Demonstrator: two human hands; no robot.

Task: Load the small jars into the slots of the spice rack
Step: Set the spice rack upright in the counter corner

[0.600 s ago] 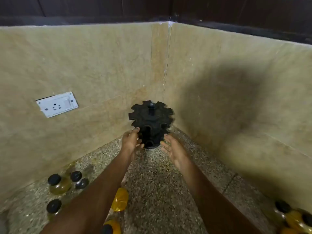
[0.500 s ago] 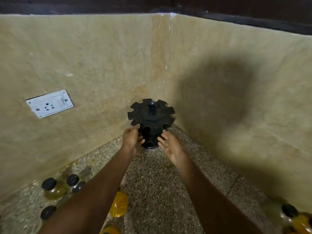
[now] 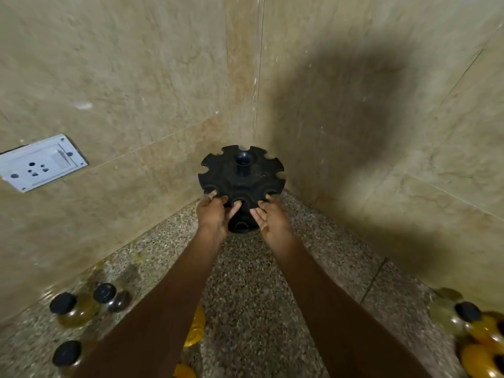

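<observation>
From the head camera, looking down into the corner, the black spice rack (image 3: 242, 184) stands on the speckled stone counter (image 3: 245, 282) right where the two beige tiled walls (image 3: 136, 77) meet. Its round top plate has notched slots around the rim and a short post rising from the middle; every slot I can see holds nothing.

Both bare forearms reach forward to it. The left hand (image 3: 214, 214) rests on the near left edge of the top plate, fingers curled over the rim and thumb stretched toward the centre slot. The right hand (image 3: 272, 218) sits at the near right edge, palm turned inward, fingers laid against the plate. The hands are apart, one to each side of the rack, and neither carries a jar. Whether they truly clamp the rack or only touch it, I cannot tell from here.

The small jars (image 3: 72, 309) with black lids wait on the counter well back from the rack: a cluster at the left by the wall, yellow-filled ones (image 3: 195, 330) partly hidden under the left forearm, and more jars at the far right edge (image 3: 469, 320), blurred.

A white wall socket (image 3: 41, 162) sits on the left wall.
</observation>
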